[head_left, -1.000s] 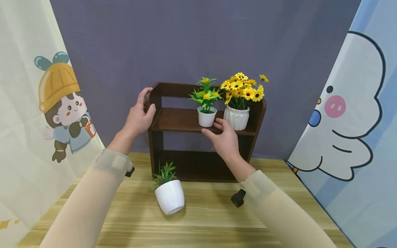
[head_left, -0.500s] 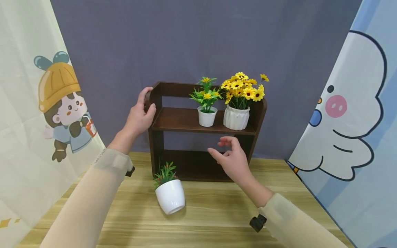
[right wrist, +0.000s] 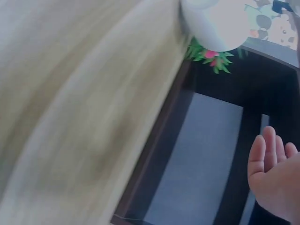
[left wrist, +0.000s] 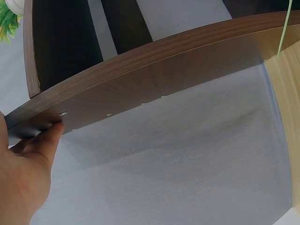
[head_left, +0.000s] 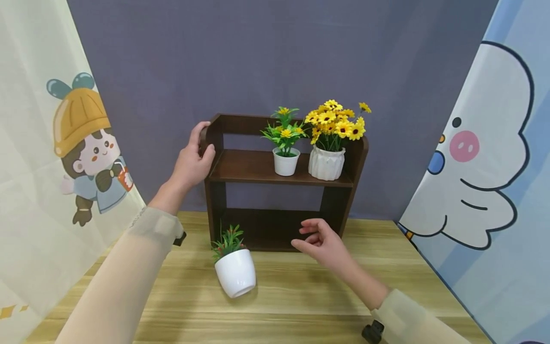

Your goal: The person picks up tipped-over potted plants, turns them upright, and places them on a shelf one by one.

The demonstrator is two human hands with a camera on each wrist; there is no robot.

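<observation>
A dark wooden shelf [head_left: 258, 168] stands on the table against the grey backdrop. My left hand [head_left: 194, 160] grips its upper left side panel [left wrist: 140, 84], thumb in front and fingers behind. On the upper board stand a small white pot with green and yellow flowers [head_left: 286, 162] and a ribbed white vase of yellow daisies [head_left: 327, 162]. My right hand [head_left: 321, 241] hovers empty in front of the lower opening, fingers loosely bent. A white pot with a green plant [head_left: 235, 272] stands tilted on the table, left of that hand; in the right wrist view the white pot [right wrist: 211, 21] shows at the top.
The wooden table [head_left: 292, 306] extends toward me. A cartoon curtain with a child in a yellow hat [head_left: 81, 143] hangs at the left. Another with a white pig figure [head_left: 481, 153] hangs at the right and meets the table's right edge.
My right hand left the small white pot on the upper board and dropped down to the front of the lower opening. The left hand kept its grip on the shelf.
</observation>
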